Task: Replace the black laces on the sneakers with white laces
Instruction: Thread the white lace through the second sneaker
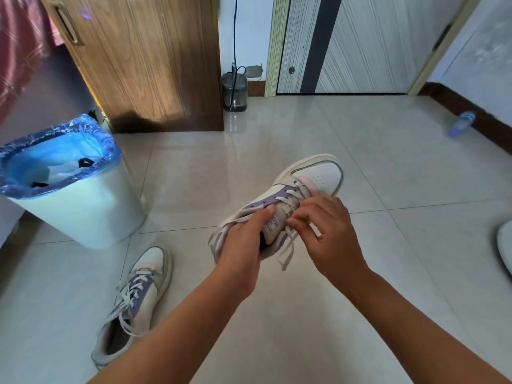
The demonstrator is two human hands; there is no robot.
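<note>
We hold one sneaker (299,195) above the tiled floor (304,128) at centre frame, toe pointing toward the upper right. Our left hand (243,245) is wrapped around the collar and heel, thumb pressed on the tongue; our right hand (327,231) pinches the white lace (288,245) beside the upper eyelets, its loose ends dangling below. The hands sit close together, both closed on the shoe or its lace.

The shoe looks light and soft-sided, so we judge the heel grip the steadier hold. The flat lace seems limp and prone to twisting; taking it near the tip should feed it best.

The second sneaker (133,303) lies on the floor at lower left, already threaded in white, ends untied. At left stands a white bin (83,212) lined with a blue bag (55,151), something dark inside; we cannot tell if those are black laces. The glossy tiles mirror the light. A wooden cabinet (144,59) and pale door (360,42) fill the top of the frame.
</note>
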